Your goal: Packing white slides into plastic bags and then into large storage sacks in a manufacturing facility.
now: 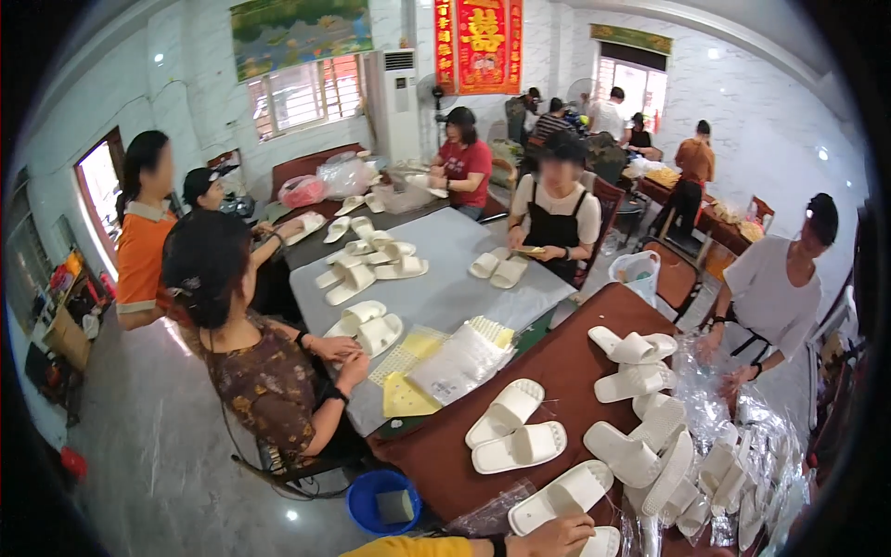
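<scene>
My left hand [557, 537] comes in at the lower edge, with a yellow sleeve [408, 548] and a dark wristband. Its fingers are bent together at the edge of a white slipper [605, 542], which the picture's lower rim cuts off. Just beyond lies another white slipper [560, 497], sole down, on the brown tabletop [427, 455]. Farther off, a pair of white slippers [520, 446] rests side by side. Clear plastic film [497, 511] lies near the hand. My right hand is out of the picture.
To the right are heaped slippers [640, 455] and bagged ones [742, 473], where a co-worker's hands [738, 376] handle clear plastic. A grey table [445, 251] joins beyond, with slippers, yellow sheets [404, 395] and plastic bags [464, 362]. A blue bin [380, 501] stands at left. Several people work around.
</scene>
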Demonstrator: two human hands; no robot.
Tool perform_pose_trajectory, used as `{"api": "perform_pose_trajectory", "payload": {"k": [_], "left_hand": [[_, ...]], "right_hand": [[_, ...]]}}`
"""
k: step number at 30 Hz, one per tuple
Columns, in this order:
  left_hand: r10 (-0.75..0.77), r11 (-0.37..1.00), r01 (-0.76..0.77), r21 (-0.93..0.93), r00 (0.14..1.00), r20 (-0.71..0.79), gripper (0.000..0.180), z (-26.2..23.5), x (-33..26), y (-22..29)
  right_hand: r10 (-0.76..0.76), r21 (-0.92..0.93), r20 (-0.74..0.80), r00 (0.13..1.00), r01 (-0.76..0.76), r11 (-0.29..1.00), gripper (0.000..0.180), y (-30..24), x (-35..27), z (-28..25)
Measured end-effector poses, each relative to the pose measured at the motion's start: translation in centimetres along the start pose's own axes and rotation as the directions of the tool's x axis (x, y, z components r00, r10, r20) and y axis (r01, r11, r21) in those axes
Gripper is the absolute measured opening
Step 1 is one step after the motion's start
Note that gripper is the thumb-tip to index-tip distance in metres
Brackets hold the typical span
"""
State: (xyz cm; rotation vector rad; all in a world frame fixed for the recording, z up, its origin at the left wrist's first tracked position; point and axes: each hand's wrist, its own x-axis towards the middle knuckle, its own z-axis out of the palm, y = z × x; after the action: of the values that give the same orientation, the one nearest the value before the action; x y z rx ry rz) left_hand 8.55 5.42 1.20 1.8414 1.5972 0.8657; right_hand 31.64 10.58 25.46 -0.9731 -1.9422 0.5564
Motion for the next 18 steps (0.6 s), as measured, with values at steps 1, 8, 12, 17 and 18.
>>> {"api": "perform_pose_trajectory", "payload": {"k": [1,8,12,17,18], "left_hand": [[0.054,0.98,-0.085,-0.182,0.984,-0.169,0.048,-1.8,-0.1,2.3],[-0.004,0.752,-0.168,-0.638,0.966,-0.259,0.028,-4.7,-1.8,9.3],[-0.096,0.738,-0.01,-0.674,0.988,-0.12,0.02,-6.7,-3.3,9.1],[0.118,0.92,-0.18,-0.349,0.974,-0.193,0.019,-8.4,-4.5,6.8],[0.168,0.958,-0.209,-0.196,0.964,-0.205,0.021,-8.8,-4.4,5.8]], "right_hand": [[0.025,0.105,0.137,0.99,-0.04,0.994,0.013,0.8,0.3,4.0],[0.04,0.506,0.571,0.82,-0.39,0.77,0.012,-1.9,-0.9,8.0],[0.243,0.646,0.302,0.922,-0.385,0.659,0.01,-0.5,-1.5,6.6],[0.41,0.696,-0.059,0.91,-0.257,0.67,0.014,2.3,-2.0,4.1],[0.478,0.692,-0.175,0.861,-0.238,0.681,0.019,3.3,-2.1,4.1]]}}
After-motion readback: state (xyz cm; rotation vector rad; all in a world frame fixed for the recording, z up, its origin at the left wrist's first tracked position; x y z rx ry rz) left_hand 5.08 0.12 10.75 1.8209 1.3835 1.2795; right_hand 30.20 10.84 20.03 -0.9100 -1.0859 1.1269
